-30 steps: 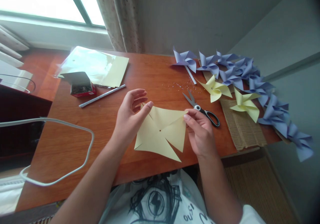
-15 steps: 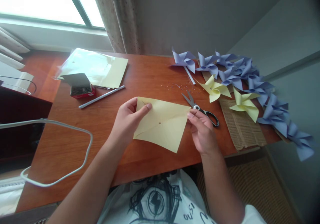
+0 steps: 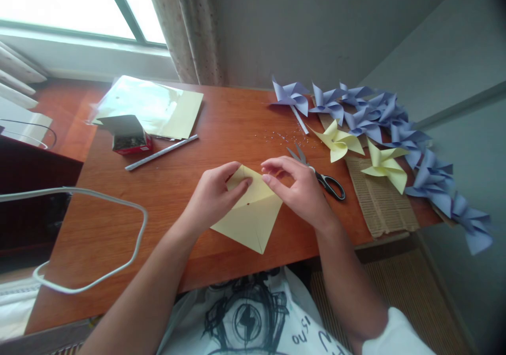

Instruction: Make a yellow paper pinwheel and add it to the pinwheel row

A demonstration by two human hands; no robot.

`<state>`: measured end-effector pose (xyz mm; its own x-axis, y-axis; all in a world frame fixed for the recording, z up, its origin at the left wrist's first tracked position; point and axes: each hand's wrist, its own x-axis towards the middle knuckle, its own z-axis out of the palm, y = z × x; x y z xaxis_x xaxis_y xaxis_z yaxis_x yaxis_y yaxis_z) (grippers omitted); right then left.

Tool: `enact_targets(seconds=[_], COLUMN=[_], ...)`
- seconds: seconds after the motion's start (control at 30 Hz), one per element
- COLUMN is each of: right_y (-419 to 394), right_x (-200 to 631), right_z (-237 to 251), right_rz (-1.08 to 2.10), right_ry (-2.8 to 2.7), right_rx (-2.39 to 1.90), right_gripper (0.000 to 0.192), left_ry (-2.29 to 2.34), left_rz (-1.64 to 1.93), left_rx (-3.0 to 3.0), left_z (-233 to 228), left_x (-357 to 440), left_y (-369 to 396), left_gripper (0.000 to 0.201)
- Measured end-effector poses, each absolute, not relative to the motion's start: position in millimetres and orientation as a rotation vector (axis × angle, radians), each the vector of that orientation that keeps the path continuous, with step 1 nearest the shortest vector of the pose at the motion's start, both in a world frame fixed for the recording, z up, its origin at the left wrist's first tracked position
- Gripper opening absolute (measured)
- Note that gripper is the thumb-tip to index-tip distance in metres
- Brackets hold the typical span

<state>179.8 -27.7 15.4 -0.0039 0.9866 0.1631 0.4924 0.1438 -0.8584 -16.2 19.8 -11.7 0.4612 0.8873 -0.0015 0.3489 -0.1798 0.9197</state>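
Note:
A pale yellow cut paper square [image 3: 253, 220] lies at the middle of the wooden table [image 3: 177, 197], its flaps folded in toward a small centre hole. My left hand [image 3: 215, 194] pinches the paper's upper left part with thumb and forefinger. My right hand [image 3: 298, 186] comes over from the right and presses a folded corner down near the centre. Black-handled scissors [image 3: 324, 178] lie just behind my right hand, partly hidden by it.
Two yellow pinwheels [image 3: 342, 141] and several purple pinwheels [image 3: 395, 123] line the table's right side beside a woven mat [image 3: 385, 202]. Yellow sheets in a plastic sleeve [image 3: 154, 107], a small red box [image 3: 128, 136] and a white stick [image 3: 162, 152] lie at back left. A white cable [image 3: 98, 239] loops at left.
The paper's flaps went from spread open to folded inward. My right hand moved left from the paper's right corner to its centre, and my left hand closed on the upper left.

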Motion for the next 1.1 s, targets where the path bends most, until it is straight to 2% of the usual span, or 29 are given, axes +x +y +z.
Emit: enact_targets(seconds=[0.2,0.27,0.43,0.73,1.1], right_y=[-12,-12,-15,-21,-16], right_x=[167,167,168,164,162], right_z=[5,0,-7,-5,13], right_rz=[0.823,0.856,0.945,1.129,0.782], right_ry=[-1.612,-1.549,-1.349,-1.177,-1.488], right_rx=[-1.455,-1.470,-1.466,-1.327,-1.353], right_gripper=[0.007,0.006,0.007,0.011,0.005], left_ry=[1.120,1.178,1.324,1.168,1.072], left_rz=[0.761,0.877,1.155,0.989,0.907], left_rx=[1.811,1.848,1.861,1.651,1.616], left_z=[-9,-7,2,-5,-8], left_x=[-16,-15,-12,-6,-7], left_y=[20,19,13,8,8], left_gripper=[0.014,0.008,0.009,0.014,0.014])
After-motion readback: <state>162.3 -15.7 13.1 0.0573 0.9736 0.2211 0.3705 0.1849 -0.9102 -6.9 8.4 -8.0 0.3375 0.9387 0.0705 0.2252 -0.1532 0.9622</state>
